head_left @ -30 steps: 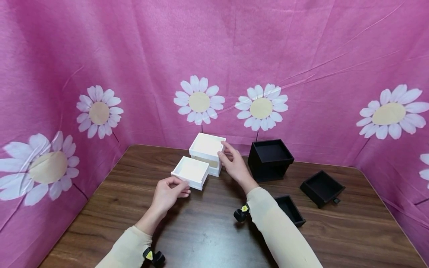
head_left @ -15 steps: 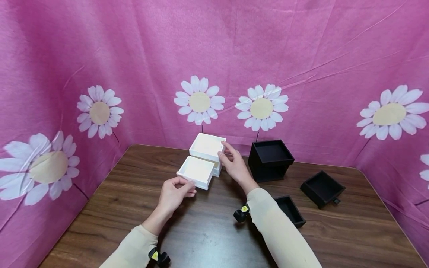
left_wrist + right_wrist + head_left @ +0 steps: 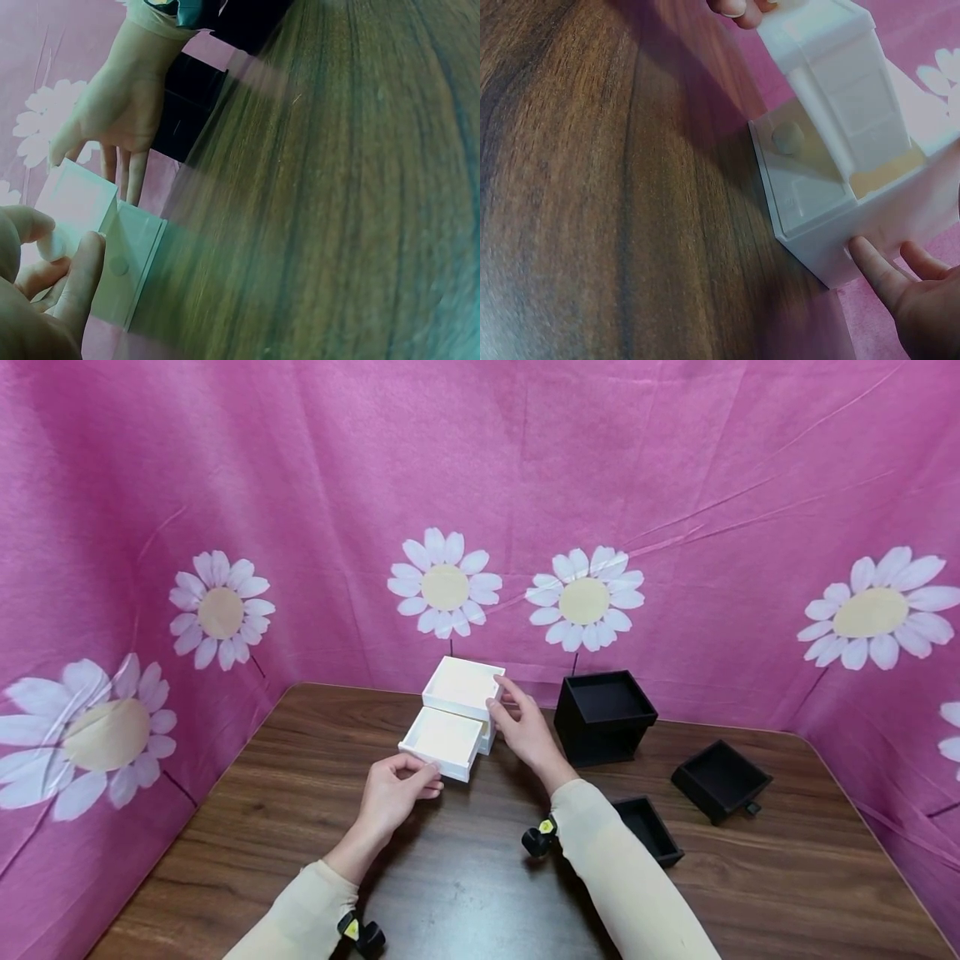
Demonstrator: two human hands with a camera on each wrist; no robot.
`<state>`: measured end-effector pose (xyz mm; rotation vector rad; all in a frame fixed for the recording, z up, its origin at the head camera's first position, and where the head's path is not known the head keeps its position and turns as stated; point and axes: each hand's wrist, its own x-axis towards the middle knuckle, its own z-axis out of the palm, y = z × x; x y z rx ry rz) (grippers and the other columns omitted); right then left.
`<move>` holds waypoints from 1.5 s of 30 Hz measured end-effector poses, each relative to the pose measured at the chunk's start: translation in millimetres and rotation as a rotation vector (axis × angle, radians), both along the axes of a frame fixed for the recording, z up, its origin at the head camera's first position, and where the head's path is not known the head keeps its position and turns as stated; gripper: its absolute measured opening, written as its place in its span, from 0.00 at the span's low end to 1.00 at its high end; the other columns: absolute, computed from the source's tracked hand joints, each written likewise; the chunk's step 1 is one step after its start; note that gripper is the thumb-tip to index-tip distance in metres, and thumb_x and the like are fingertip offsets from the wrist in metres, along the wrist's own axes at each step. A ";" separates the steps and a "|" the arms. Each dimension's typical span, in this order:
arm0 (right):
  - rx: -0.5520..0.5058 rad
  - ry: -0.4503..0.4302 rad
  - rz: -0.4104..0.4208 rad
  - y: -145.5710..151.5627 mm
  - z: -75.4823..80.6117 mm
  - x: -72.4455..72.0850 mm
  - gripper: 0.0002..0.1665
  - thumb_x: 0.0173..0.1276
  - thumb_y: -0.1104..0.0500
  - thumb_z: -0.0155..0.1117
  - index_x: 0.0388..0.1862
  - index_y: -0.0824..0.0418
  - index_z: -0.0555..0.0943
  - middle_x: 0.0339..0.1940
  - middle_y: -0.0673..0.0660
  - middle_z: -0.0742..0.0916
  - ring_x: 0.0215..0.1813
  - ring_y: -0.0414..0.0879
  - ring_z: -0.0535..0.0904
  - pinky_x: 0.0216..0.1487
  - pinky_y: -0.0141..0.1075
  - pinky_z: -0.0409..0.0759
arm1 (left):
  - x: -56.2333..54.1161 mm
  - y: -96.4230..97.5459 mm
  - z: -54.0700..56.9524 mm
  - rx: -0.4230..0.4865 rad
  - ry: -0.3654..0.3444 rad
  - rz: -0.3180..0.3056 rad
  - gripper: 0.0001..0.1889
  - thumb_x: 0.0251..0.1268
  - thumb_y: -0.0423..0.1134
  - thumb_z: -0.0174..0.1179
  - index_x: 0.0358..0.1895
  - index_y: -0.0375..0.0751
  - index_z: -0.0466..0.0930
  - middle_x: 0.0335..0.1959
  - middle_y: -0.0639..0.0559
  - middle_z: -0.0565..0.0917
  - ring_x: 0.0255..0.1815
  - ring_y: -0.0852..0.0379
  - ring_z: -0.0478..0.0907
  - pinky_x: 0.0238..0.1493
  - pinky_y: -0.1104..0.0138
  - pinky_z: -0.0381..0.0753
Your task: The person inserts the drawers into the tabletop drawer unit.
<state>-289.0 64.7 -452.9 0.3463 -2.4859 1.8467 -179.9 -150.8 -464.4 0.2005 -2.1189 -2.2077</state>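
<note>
A small white drawer cabinet (image 3: 463,687) stands near the back of the table. My left hand (image 3: 395,795) pinches the front of a white drawer (image 3: 441,742), which tilts out of the cabinet's upper slot with its inner end at the opening. In the right wrist view, a lower drawer with a round knob (image 3: 787,138) sits in the cabinet beneath the tilted drawer (image 3: 855,97). My right hand (image 3: 528,735) touches the cabinet's right side with its fingers extended; in the right wrist view its fingertips (image 3: 860,246) lie against the side wall.
Right of the white cabinet stands a black cabinet (image 3: 606,718) with an open front. Two black drawers lie on the wooden table (image 3: 480,877): one drawer (image 3: 722,781) at the right, another drawer (image 3: 651,831) partly behind my right forearm. A pink flowered cloth (image 3: 337,485) hangs behind.
My left hand has moved the white drawer to the right and slightly back, up against the cabinet's opening. My right hand has stayed at the cabinet's side.
</note>
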 end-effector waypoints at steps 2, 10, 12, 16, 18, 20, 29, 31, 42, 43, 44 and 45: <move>0.003 0.002 -0.001 -0.4 -0.1 -0.3 0.33 0.84 0.51 0.62 0.84 0.48 0.71 0.70 0.71 0.77 0.64 0.67 0.84 0.57 0.58 0.89 | 0.0 0.5 0.1 0.000 0.003 0.002 0.05 0.69 0.24 0.68 0.37 0.20 0.85 0.36 0.30 0.91 0.28 0.55 0.91 0.37 0.63 0.92; -0.007 -0.009 0.001 -1.3 -1.6 -1.6 0.33 0.84 0.50 0.61 0.84 0.47 0.70 0.70 0.70 0.77 0.65 0.68 0.84 0.58 0.60 0.89 | -0.4 3.2 -0.2 -0.007 0.014 -0.001 0.06 0.70 0.25 0.68 0.36 0.21 0.85 0.37 0.28 0.90 0.28 0.56 0.91 0.37 0.63 0.93; -0.006 -0.013 0.003 -1.3 -1.8 -2.0 0.33 0.84 0.49 0.61 0.84 0.47 0.70 0.70 0.70 0.77 0.65 0.68 0.84 0.58 0.59 0.89 | -0.9 4.0 -0.7 -0.014 0.017 0.002 0.06 0.70 0.25 0.68 0.36 0.21 0.85 0.37 0.28 0.90 0.28 0.56 0.91 0.37 0.63 0.92; 0.007 -0.015 0.010 -0.8 -0.5 -1.7 0.33 0.84 0.49 0.61 0.85 0.47 0.69 0.71 0.70 0.76 0.66 0.68 0.83 0.58 0.58 0.89 | -2.3 6.0 -0.8 -0.011 0.011 0.005 0.06 0.70 0.26 0.68 0.36 0.22 0.85 0.37 0.27 0.90 0.28 0.56 0.91 0.37 0.63 0.92; 0.015 -0.012 0.013 -0.4 0.5 -1.4 0.34 0.84 0.49 0.61 0.85 0.48 0.69 0.71 0.71 0.76 0.67 0.69 0.82 0.59 0.57 0.89 | -3.1 7.2 0.0 -0.007 0.008 0.005 0.06 0.70 0.26 0.69 0.36 0.22 0.85 0.37 0.28 0.90 0.28 0.56 0.91 0.37 0.64 0.92; 0.015 -0.007 0.015 0.0 1.3 -1.3 0.34 0.84 0.49 0.61 0.85 0.49 0.69 0.71 0.71 0.76 0.67 0.69 0.83 0.59 0.57 0.89 | -4.2 8.1 0.7 -0.004 0.006 0.002 0.07 0.70 0.26 0.69 0.36 0.22 0.85 0.36 0.30 0.90 0.29 0.56 0.91 0.38 0.63 0.93; 0.011 -0.009 0.009 0.2 1.2 -0.1 0.33 0.84 0.50 0.61 0.85 0.49 0.69 0.71 0.72 0.76 0.66 0.69 0.84 0.58 0.58 0.89 | -9.1 12.0 0.2 -0.011 0.005 -0.012 0.07 0.70 0.27 0.69 0.38 0.21 0.85 0.35 0.32 0.91 0.29 0.56 0.91 0.37 0.64 0.92; 0.005 -0.013 0.011 0.0 1.4 0.6 0.34 0.84 0.50 0.61 0.85 0.48 0.69 0.71 0.71 0.76 0.66 0.69 0.84 0.58 0.59 0.89 | -10.4 12.9 -0.2 -0.016 0.007 -0.010 0.07 0.70 0.27 0.69 0.38 0.22 0.85 0.35 0.31 0.91 0.29 0.55 0.91 0.37 0.64 0.92; 0.015 -0.015 0.011 0.9 0.3 0.7 0.33 0.84 0.50 0.61 0.85 0.48 0.69 0.72 0.71 0.76 0.67 0.69 0.82 0.56 0.57 0.90 | -23.6 15.2 -2.3 -0.005 0.022 -0.006 0.06 0.72 0.27 0.67 0.37 0.25 0.84 0.35 0.28 0.90 0.30 0.52 0.91 0.36 0.65 0.92; 0.015 -0.017 0.010 0.9 0.2 0.5 0.34 0.84 0.50 0.61 0.85 0.48 0.69 0.72 0.71 0.76 0.67 0.69 0.82 0.56 0.58 0.89 | -25.2 15.2 -2.7 0.001 0.023 -0.008 0.06 0.72 0.27 0.67 0.37 0.25 0.84 0.35 0.28 0.90 0.30 0.52 0.91 0.36 0.65 0.92; 0.014 -0.018 0.011 0.9 0.4 0.3 0.34 0.84 0.50 0.61 0.85 0.48 0.69 0.72 0.71 0.76 0.67 0.69 0.82 0.57 0.59 0.89 | -26.7 15.1 -3.1 0.005 0.025 -0.009 0.06 0.72 0.27 0.67 0.37 0.25 0.84 0.35 0.29 0.90 0.30 0.52 0.91 0.36 0.65 0.92; 0.011 -0.020 0.010 0.8 0.6 0.1 0.34 0.84 0.50 0.62 0.85 0.47 0.69 0.72 0.71 0.75 0.67 0.69 0.82 0.57 0.60 0.89 | -28.0 15.1 -3.3 0.004 0.030 -0.011 0.06 0.73 0.27 0.67 0.38 0.25 0.83 0.35 0.29 0.90 0.30 0.52 0.91 0.36 0.65 0.92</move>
